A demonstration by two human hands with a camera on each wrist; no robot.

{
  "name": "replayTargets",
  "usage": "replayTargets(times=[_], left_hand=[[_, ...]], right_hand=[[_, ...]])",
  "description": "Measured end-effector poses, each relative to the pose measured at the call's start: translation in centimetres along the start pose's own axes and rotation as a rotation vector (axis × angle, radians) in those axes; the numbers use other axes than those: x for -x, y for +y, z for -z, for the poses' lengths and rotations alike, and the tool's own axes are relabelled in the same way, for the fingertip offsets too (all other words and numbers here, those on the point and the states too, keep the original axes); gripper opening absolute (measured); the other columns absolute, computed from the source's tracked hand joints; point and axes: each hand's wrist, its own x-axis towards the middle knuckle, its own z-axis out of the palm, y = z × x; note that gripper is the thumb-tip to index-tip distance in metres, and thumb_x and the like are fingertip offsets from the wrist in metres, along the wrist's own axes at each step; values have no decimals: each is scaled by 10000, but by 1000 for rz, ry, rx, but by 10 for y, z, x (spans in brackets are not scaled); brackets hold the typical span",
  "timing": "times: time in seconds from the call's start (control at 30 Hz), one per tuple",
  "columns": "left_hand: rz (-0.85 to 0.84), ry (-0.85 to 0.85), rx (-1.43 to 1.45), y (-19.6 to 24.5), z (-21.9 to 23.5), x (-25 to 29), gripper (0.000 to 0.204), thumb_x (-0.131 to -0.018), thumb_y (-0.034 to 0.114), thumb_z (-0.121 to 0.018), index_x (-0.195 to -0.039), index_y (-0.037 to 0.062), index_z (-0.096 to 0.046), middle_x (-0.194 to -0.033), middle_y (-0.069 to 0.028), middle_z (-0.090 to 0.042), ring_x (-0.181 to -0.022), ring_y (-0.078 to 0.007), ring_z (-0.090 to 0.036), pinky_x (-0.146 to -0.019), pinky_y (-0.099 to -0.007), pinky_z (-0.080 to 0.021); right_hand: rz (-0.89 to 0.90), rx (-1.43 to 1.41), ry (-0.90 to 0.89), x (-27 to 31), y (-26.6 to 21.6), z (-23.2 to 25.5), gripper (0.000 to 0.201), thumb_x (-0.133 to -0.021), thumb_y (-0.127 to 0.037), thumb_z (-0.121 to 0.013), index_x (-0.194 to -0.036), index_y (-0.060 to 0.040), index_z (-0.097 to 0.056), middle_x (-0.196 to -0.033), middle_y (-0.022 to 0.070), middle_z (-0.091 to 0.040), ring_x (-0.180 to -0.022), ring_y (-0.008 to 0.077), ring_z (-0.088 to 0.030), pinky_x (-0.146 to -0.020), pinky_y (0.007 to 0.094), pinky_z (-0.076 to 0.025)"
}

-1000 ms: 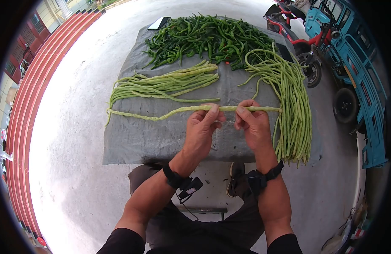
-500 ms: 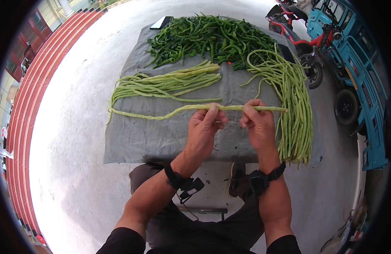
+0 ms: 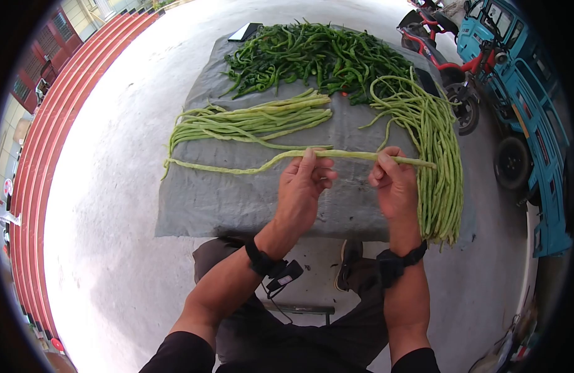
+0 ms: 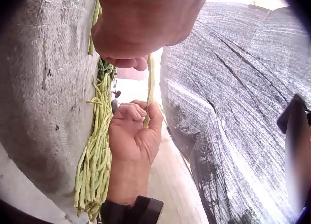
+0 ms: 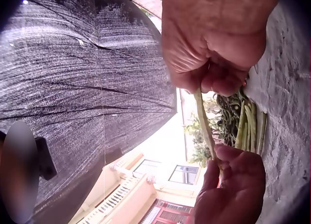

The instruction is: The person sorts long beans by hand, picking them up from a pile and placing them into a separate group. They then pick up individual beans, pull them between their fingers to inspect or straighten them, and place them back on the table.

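A long pale green bean stretches across the grey cloth in the head view, its left end lying on the cloth. The left hand pinches it between thumb and fingers near the middle. Farther right, the right hand pinches it close to its right end, which sticks out over the large bean bundle. In the right wrist view the bean runs taut between both hands. A smaller bundle of long beans lies behind the left part of the held bean.
A heap of green peppers covers the cloth's far side, with a phone-like flat object at its left and a dark one at its right. A blue three-wheeled vehicle stands at the right, red steps at the left.
Along the bean, the right hand has moved right, widening the gap between the hands. The left hand has stayed nearly in place, still pinching. The whole view has shifted slightly.
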Motion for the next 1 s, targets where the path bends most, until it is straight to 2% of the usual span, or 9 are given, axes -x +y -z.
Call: replayTargets(times=[0.27,0.67,1.0], left_hand=[[-16,-19,-87,-1,-1,-1,324,-1130,327,-591,-1301,62,-666,-1088,-47,-749,-895,-135,-704,-808,-308,-555],[20,-22,88,6,-1,-1,401,-1146,349,-553,-1367,23,-623,-1013,-8,-694,-842,-110,-640,-794,-295,-545],[-2,-21,-32,1,-2,-1,412,-1136,375,-574,-1344,32,-668,-976,11,-688,-788,-92,-630,-749,-268,-524]], right_hand=[[-32,-104,3,0,-1,3,72,-1034,-123,-702,-1048,-101,-636,-817,-11,-603,-699,93,-572,-611,295,-459],[-26,-113,20,-5,-5,20,61,-1040,-140,-715,-1059,-114,-663,-858,-20,-609,-722,87,-566,-606,276,-448],[-1,-123,30,-7,-9,30,68,-1036,-126,-715,-1082,-105,-670,-853,-20,-607,-728,87,-556,-604,276,-436]])
